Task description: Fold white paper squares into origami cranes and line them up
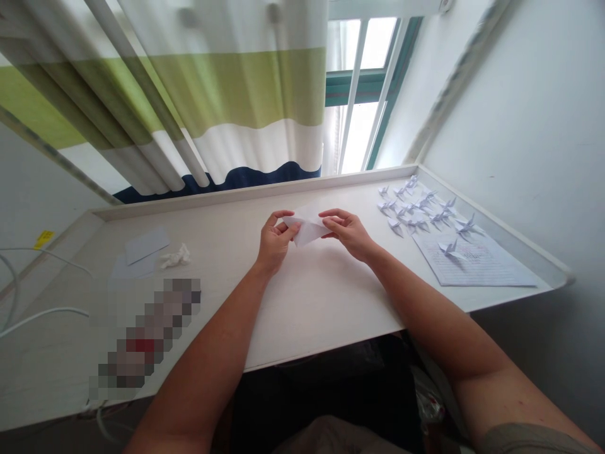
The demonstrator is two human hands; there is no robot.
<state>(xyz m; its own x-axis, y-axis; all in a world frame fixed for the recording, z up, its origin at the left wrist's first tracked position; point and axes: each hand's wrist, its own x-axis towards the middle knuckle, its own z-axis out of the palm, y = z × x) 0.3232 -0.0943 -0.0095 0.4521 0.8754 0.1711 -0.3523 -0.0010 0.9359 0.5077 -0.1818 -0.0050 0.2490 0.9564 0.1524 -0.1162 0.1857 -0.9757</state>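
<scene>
Just above the middle of the white desk, a partly folded sheet of white paper (309,232) is held between both hands. My left hand (276,238) pinches its left side, thumb on top. On the right side, my right hand (347,232) grips the paper between thumb and fingers. The paper's lower corner points toward me, and its folds spread out to both sides. Folded white paper cranes (418,208) stand in a group at the back right. One more paper crane (451,251) rests on a written sheet (472,268) nearer to me.
Flat paper pieces (147,244) and a crumpled tissue (177,256) lie on the left of the desk (302,315). A blurred-out long object (151,334) lies nearer the front left. White cables (47,312) run along the left side. A raised rim borders the back, below a striped curtain (236,88).
</scene>
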